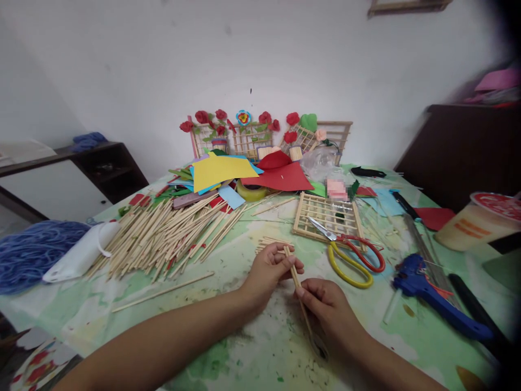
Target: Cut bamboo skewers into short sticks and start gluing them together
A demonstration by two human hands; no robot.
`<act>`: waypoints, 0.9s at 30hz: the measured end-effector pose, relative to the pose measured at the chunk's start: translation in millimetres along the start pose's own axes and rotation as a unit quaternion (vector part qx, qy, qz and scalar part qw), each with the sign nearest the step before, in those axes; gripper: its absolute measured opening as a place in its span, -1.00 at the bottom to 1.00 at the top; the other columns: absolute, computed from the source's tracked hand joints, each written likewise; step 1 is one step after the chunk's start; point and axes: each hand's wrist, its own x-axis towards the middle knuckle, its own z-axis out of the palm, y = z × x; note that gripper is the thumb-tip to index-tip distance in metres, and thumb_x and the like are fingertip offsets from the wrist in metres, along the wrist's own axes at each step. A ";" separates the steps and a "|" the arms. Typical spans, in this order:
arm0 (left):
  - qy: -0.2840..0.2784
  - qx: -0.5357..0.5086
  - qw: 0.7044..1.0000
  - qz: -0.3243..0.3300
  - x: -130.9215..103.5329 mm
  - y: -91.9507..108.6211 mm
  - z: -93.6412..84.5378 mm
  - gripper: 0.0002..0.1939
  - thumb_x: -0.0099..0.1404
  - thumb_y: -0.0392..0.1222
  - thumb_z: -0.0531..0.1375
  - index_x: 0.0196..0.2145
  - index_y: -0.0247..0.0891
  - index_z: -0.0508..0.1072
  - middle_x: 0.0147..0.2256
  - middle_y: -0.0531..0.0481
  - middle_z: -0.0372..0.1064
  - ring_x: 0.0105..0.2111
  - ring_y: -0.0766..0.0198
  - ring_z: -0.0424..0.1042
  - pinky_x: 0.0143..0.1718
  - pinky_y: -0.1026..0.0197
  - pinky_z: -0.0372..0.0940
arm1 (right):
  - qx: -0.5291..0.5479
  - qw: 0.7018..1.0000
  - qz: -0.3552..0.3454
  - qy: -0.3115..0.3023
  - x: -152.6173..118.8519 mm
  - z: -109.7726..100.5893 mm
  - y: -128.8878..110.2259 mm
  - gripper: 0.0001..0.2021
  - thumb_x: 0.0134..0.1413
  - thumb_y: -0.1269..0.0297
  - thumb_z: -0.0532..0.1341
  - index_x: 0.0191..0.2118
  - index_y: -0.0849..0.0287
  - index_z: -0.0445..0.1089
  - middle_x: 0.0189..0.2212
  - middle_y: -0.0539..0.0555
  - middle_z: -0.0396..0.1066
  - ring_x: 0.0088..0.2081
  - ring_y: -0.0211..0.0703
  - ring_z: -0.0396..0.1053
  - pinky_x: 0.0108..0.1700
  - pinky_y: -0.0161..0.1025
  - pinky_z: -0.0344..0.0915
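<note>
My left hand (272, 267) is closed, pinching the upper end of a pair of thin wooden sticks (296, 274) between thumb and fingers. Lower down, my right hand (325, 307) grips the same sticks, which slant toward me. A greyish, loop-like piece (318, 347) shows at their near end; its kind is unclear. Just beyond my left hand lies a row of short sticks (273, 243), partly hidden by the fingers. Scissors (350, 255) with one red and one yellow handle rest to the right, their blades on a stick lattice (303, 214).
A large heap of wooden sticks (158, 233) covers the left, beside blue yarn (44, 250). A blue glue gun (431, 298) and a drink cup (476, 222) stand right. Coloured sheets (220, 172), a tape roll (251, 192) and red paper flowers (201, 116) are at the back.
</note>
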 end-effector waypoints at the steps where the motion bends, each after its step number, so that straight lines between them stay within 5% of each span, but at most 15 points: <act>1: 0.003 0.019 1.000 0.010 1.1 -0.1 -1.2 -0.66 0.15 -0.13 0.24 -0.16 -0.29 0.28 -0.41 -0.03 0.44 -0.36 0.28 0.44 -0.28 0.23 0.31 | 0.020 1.000 0.015 0.003 0.3 0.1 -0.3 -0.59 -0.03 -0.05 0.15 -0.63 0.15 0.11 -0.74 -0.12 0.01 -0.67 -0.38 -0.05 -0.63 -0.36 -0.14; 3: 0.026 0.093 0.993 0.064 3.7 1.4 -5.4 -0.63 0.21 -0.10 0.16 -0.06 -0.29 0.26 -0.26 -0.13 0.44 -0.24 0.23 0.43 -0.21 0.17 0.31 | 0.067 0.997 0.045 0.009 1.2 -0.5 -2.4 -0.59 -0.10 -0.08 0.18 -0.63 0.16 0.16 -0.76 -0.11 0.07 -0.70 -0.38 -0.02 -0.65 -0.36 -0.12; 5: 0.046 0.233 0.955 0.180 6.0 5.3 -11.6 -0.60 0.27 -0.13 0.10 0.04 -0.28 0.23 -0.07 -0.22 0.37 -0.10 0.18 0.37 -0.12 0.11 0.28 | 0.108 0.992 0.067 0.014 2.7 -2.5 -6.1 -0.60 -0.17 -0.09 0.22 -0.63 0.17 0.21 -0.79 -0.08 0.13 -0.73 -0.37 0.00 -0.67 -0.36 -0.10; 7: 0.002 0.400 0.855 0.330 6.9 10.4 -18.1 -0.60 0.28 -0.22 0.06 0.08 -0.24 0.23 0.03 -0.19 0.31 0.01 0.17 0.29 0.01 0.05 0.21 | 0.131 0.988 0.078 0.013 4.2 -6.0 -9.7 -0.62 -0.22 -0.06 0.24 -0.62 0.19 0.26 -0.79 -0.05 0.19 -0.73 -0.36 0.03 -0.67 -0.36 -0.09; 10: -0.154 0.571 0.646 0.483 6.0 14.1 -23.5 -0.58 0.29 -0.34 0.02 0.10 -0.18 0.24 0.04 -0.07 0.33 0.10 0.23 0.22 0.12 0.08 0.10 | 0.142 0.988 0.064 0.002 5.7 -12.2 -11.9 -0.67 -0.18 0.02 0.22 -0.65 0.20 0.28 -0.79 -0.02 0.23 -0.73 -0.36 0.06 -0.66 -0.36 -0.06; 12: -0.210 0.622 0.569 0.495 5.0 12.5 -23.1 -0.60 0.32 -0.34 -0.01 0.11 -0.21 0.24 0.05 -0.07 0.33 0.11 0.24 0.21 0.11 0.10 0.10 | 0.130 0.991 0.042 -0.011 5.7 -14.5 -11.2 -0.68 -0.15 0.11 0.19 -0.71 0.21 0.27 -0.81 -0.01 0.22 -0.73 -0.37 0.07 -0.64 -0.36 -0.05; 13: -0.222 0.635 0.561 0.483 4.6 11.1 -21.9 -0.62 0.34 -0.33 -0.02 0.09 -0.24 0.25 0.04 -0.09 0.34 0.11 0.22 0.22 0.10 0.09 0.11 | 0.124 0.992 0.034 -0.019 5.3 -14.7 -10.6 -0.68 -0.15 0.14 0.19 -0.74 0.21 0.26 -0.81 -0.01 0.21 -0.73 -0.38 0.07 -0.64 -0.36 -0.05; 15: -0.235 0.630 0.600 0.434 3.8 8.8 -18.7 -0.66 0.34 -0.29 -0.02 0.05 -0.27 0.31 0.00 -0.14 0.38 0.05 0.19 0.28 0.08 0.05 0.14 | 0.120 0.992 0.036 -0.033 4.2 -13.2 -9.5 -0.67 -0.14 0.14 0.18 -0.74 0.21 0.25 -0.82 -0.01 0.19 -0.74 -0.38 0.05 -0.66 -0.36 -0.08; 20: -0.192 0.467 0.825 0.253 0.0 12.0 -13.5 -0.75 0.22 -0.26 0.14 -0.14 -0.19 0.49 -0.18 -0.12 0.48 -0.10 0.13 0.41 0.06 0.05 0.13 | 0.124 0.991 0.023 -0.036 0.2 -8.7 -7.6 -0.62 0.00 -0.01 0.14 -0.61 0.21 0.27 -0.76 -0.03 0.22 -0.71 -0.36 0.05 -0.65 -0.35 -0.07; 24: -0.109 0.279 0.947 0.120 1.8 13.3 -13.4 -0.83 0.16 -0.21 0.21 -0.26 -0.21 0.51 -0.30 -0.08 0.48 -0.21 0.18 0.43 -0.05 0.16 0.20 | -0.047 0.990 -0.126 0.031 -0.8 -15.7 -6.6 -0.66 0.15 0.05 0.04 -0.48 0.19 0.31 -0.60 0.00 0.28 -0.54 -0.27 0.18 -0.48 -0.30 0.12; 27: -0.072 0.063 0.995 -0.002 6.6 12.1 -11.6 -0.85 0.17 -0.18 0.21 -0.29 -0.27 0.43 -0.40 -0.03 0.45 -0.36 0.29 0.43 -0.20 0.21 0.29 | -0.242 0.931 -0.262 0.074 0.2 -21.7 -7.5 -0.84 0.10 0.19 0.14 -0.26 0.16 0.32 -0.40 0.06 0.34 -0.35 -0.17 0.26 -0.28 -0.22 0.19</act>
